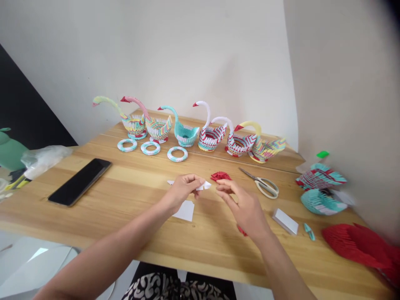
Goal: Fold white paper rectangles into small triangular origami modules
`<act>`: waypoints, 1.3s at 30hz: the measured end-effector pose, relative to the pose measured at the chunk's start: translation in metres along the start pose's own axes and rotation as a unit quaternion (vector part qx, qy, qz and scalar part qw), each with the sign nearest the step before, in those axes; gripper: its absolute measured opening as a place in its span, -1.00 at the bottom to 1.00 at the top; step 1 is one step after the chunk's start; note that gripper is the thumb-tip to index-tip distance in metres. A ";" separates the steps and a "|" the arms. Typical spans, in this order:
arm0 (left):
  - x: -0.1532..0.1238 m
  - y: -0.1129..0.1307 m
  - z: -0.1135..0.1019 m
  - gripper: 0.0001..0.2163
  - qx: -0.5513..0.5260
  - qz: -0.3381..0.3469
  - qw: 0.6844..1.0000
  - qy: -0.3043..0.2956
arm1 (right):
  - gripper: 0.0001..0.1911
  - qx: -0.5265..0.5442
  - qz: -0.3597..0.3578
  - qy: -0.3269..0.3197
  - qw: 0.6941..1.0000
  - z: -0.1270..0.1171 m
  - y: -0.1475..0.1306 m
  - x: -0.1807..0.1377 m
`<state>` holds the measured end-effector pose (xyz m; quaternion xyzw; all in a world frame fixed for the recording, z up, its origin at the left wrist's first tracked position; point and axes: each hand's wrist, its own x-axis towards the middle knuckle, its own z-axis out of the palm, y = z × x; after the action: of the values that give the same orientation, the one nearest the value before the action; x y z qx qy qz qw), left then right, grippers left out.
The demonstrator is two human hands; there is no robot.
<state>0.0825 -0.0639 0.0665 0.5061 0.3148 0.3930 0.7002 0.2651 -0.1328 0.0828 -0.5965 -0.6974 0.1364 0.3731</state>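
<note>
My left hand [184, 189] pinches a small folded piece of white paper [205, 186] between thumb and fingers, above the middle of the table. Just right of the paper is my right hand [245, 205], its thumb and fingertips apart with nothing visible between them. Below my left hand lies a flat white sheet [186, 211], partly covered by the wrist. Behind my right fingertips sits a heap of red folded paper [220, 176]. More red paper [241, 230] peeks out beside the right wrist, mostly hidden.
Several paper swans [186, 133] line the table's back, three paper rings [177, 154] before them. Scissors [265, 186], a white stack of paper [285, 221], a small teal piece [309, 231] and red paper work [359, 246] are right. A phone [80, 182] lies left.
</note>
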 end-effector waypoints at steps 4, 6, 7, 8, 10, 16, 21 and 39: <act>-0.001 -0.003 0.001 -0.74 -0.052 -0.036 0.997 -0.038 | -0.82 -0.037 -0.136 0.004 0.990 -0.005 0.008 0.002; -0.001 -0.003 0.002 -0.72 -0.067 -0.055 0.995 -0.045 | -0.81 -0.042 -0.201 -0.005 0.979 0.000 0.012 0.006; -0.002 -0.003 0.003 -0.72 -0.073 -0.063 0.994 -0.047 | -0.81 -0.044 -0.227 -0.002 0.973 0.002 0.013 0.008; -0.002 -0.003 0.004 -0.71 -0.077 -0.069 0.993 -0.050 | -0.81 -0.045 -0.251 0.006 0.967 0.005 0.015 0.011; -0.002 -0.002 0.004 -0.72 -0.084 -0.077 0.992 -0.058 | -0.82 -0.040 -0.291 0.023 0.956 0.007 0.019 0.014; -0.002 -0.004 0.004 -0.73 -0.091 -0.089 0.990 -0.068 | -0.77 -0.058 -0.369 0.019 0.928 0.007 0.030 0.018; -0.001 -0.004 0.004 -0.73 -0.077 -0.096 0.990 -0.061 | -0.76 -0.071 -0.392 0.015 0.917 0.008 0.029 0.017; -0.005 -0.005 0.006 -0.84 0.391 0.141 0.910 -0.010 | -0.90 0.089 -0.079 0.006 0.993 0.025 0.032 0.012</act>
<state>0.0865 -0.0717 0.0633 0.7825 0.3610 0.3283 0.3868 0.2715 -0.1078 0.0498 -0.5047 -0.7252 0.1643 0.4386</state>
